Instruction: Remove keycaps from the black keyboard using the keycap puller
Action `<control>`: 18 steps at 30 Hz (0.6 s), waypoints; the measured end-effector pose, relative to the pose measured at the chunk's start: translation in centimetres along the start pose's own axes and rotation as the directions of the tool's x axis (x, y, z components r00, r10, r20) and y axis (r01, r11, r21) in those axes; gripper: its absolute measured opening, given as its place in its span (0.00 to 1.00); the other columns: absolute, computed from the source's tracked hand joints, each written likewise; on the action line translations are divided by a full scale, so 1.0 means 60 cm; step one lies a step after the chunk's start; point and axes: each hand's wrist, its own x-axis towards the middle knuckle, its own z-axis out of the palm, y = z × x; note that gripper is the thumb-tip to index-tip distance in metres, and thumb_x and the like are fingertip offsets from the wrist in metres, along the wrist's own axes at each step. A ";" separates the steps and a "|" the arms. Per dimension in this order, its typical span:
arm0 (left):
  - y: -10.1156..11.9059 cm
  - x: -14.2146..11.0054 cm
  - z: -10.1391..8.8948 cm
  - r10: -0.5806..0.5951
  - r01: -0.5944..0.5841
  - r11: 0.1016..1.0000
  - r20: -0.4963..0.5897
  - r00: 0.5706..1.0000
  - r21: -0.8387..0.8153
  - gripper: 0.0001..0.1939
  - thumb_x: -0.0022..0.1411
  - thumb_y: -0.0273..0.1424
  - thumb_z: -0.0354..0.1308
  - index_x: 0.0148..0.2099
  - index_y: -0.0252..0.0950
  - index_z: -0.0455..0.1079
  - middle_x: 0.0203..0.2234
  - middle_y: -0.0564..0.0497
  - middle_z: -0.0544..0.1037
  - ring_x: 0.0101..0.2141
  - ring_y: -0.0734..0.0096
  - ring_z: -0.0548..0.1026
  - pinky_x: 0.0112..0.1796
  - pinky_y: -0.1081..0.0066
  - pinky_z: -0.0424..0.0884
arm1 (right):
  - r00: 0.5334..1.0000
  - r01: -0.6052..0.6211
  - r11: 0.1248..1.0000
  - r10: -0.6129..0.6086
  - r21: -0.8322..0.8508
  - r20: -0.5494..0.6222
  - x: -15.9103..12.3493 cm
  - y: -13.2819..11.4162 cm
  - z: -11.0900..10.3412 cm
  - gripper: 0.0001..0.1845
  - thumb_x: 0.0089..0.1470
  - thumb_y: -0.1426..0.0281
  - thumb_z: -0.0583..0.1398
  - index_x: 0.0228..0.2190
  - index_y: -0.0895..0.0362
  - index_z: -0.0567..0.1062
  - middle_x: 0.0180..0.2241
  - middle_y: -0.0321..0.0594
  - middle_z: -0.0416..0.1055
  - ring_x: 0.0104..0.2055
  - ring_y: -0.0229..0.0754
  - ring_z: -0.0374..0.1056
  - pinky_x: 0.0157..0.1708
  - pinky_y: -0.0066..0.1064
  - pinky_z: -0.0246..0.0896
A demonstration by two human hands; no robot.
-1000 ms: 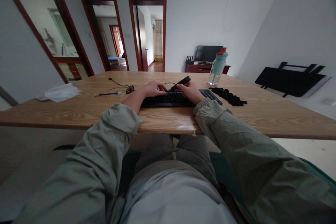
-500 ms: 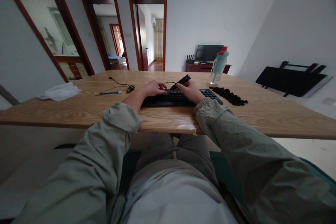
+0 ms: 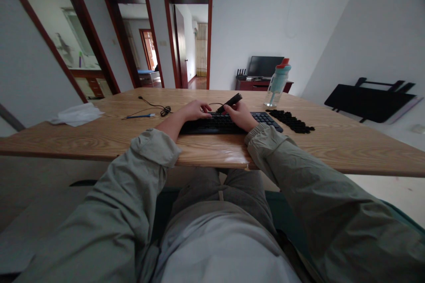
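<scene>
A black keyboard point(image 3: 212, 124) lies on the wooden table point(image 3: 99, 137) in front of me. My left hand point(image 3: 196, 110) rests on the keyboard's upper middle, fingers bent down onto the keys. My right hand point(image 3: 239, 115) grips a black stick-shaped tool point(image 3: 230, 102), tilted with its tip down on the keys between my hands. A heap of loose black keycaps point(image 3: 291, 121) lies just right of the keyboard.
A clear water bottle point(image 3: 278, 80) with a teal lid stands behind the keycaps. A thin black cable point(image 3: 156, 107) and a blue pen point(image 3: 138, 116) lie left of my hands, a white cloth point(image 3: 77, 114) at the far left. A black folded stand point(image 3: 368, 101) leans on the right wall.
Both hands stay on the keyboard with only tiny shifts. The view has drifted slightly.
</scene>
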 end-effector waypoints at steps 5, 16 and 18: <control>0.008 -0.003 0.000 0.037 -0.036 0.999 -0.013 0.999 0.037 0.13 0.51 0.36 0.65 0.38 0.35 0.78 0.28 0.51 0.79 0.28 0.72 0.72 0.32 0.73 0.67 | 0.999 0.036 0.999 -0.036 0.001 -0.030 0.003 0.005 0.008 0.11 0.54 0.61 0.61 0.33 0.57 0.71 0.33 0.44 0.77 0.33 0.41 0.73 0.35 0.31 0.68; 0.026 -0.009 0.000 0.047 -0.054 0.997 0.107 0.993 0.063 0.12 0.50 0.28 0.60 0.38 0.34 0.80 0.29 0.50 0.81 0.30 0.70 0.74 0.34 0.72 0.67 | 0.990 0.142 0.964 -0.143 -0.223 0.012 -0.009 0.008 0.007 0.12 0.52 0.60 0.60 0.33 0.57 0.73 0.31 0.42 0.74 0.33 0.42 0.69 0.34 0.33 0.64; 0.025 -0.008 0.000 0.049 -0.056 0.997 0.120 0.992 0.057 0.11 0.49 0.28 0.61 0.37 0.35 0.79 0.29 0.51 0.81 0.30 0.71 0.74 0.33 0.72 0.66 | 0.981 0.196 0.949 -0.189 -0.246 0.053 -0.018 -0.007 0.006 0.11 0.52 0.62 0.60 0.34 0.56 0.72 0.29 0.39 0.73 0.31 0.41 0.67 0.33 0.32 0.62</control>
